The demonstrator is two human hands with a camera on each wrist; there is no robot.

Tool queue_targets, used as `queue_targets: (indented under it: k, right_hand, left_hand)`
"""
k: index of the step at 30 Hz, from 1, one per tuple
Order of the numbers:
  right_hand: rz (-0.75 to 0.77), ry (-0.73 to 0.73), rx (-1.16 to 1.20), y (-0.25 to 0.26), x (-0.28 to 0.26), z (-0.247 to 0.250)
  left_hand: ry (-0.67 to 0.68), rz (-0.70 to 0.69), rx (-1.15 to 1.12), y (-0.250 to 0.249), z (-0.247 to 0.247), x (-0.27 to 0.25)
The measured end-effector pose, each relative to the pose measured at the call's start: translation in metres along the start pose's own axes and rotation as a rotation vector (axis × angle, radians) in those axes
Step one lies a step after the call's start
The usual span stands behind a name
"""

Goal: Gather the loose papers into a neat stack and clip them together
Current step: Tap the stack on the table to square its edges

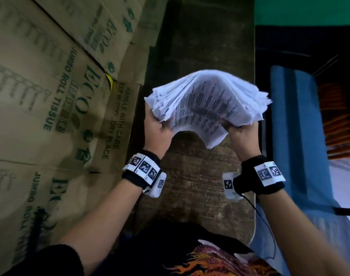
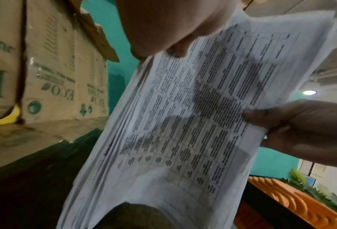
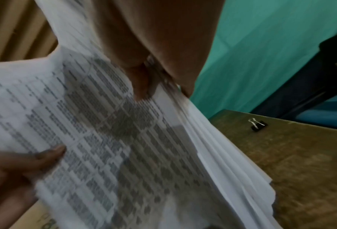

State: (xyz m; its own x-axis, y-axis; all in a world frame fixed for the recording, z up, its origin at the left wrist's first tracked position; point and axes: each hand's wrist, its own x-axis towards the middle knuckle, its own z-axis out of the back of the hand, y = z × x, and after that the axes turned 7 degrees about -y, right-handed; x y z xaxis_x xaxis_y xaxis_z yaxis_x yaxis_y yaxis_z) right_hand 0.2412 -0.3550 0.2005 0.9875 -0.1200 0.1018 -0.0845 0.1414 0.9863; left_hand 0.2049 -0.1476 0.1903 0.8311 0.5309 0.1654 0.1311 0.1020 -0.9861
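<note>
A thick stack of printed papers (image 1: pixel 206 102) is held up above the wooden table (image 1: pixel 198 186), bowed upward in the middle with its edges fanned and uneven. My left hand (image 1: pixel 157 126) grips its left side, thumb on the printed face of the papers (image 2: pixel 193 116). My right hand (image 1: pixel 240 134) grips the right side, its thumb pressing on the papers (image 3: pixel 114 147). A black binder clip (image 3: pixel 257 124) lies on the table beyond the stack, seen only in the right wrist view.
Cardboard boxes (image 1: pixel 50 96) printed with "ECO jumbo roll tissue" stand close along the left of the narrow table. A blue surface (image 1: pixel 293 120) and an orange slatted object (image 1: pixel 337 120) lie to the right. A green wall (image 3: pixel 261 54) is behind.
</note>
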Motion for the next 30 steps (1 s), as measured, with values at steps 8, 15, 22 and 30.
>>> queue_targets:
  k: [8,15,22,30]
  right_hand:
    - [-0.065,0.054,0.132,-0.007,0.015,0.011]
    - [-0.131,0.152,0.140,-0.005,0.022,0.007]
    - [-0.123,0.044,0.070,-0.015,0.020,-0.004]
    - [-0.134,-0.052,0.044,-0.014,0.005,-0.022]
  left_hand:
    - [0.156,0.055,0.016,0.015,0.027,0.024]
    - [0.323,0.175,-0.059,0.005,0.029,0.046]
    - [0.288,0.237,-0.041,0.011,0.023,0.048]
    - [0.180,0.256,0.029,0.019,0.014,0.040]
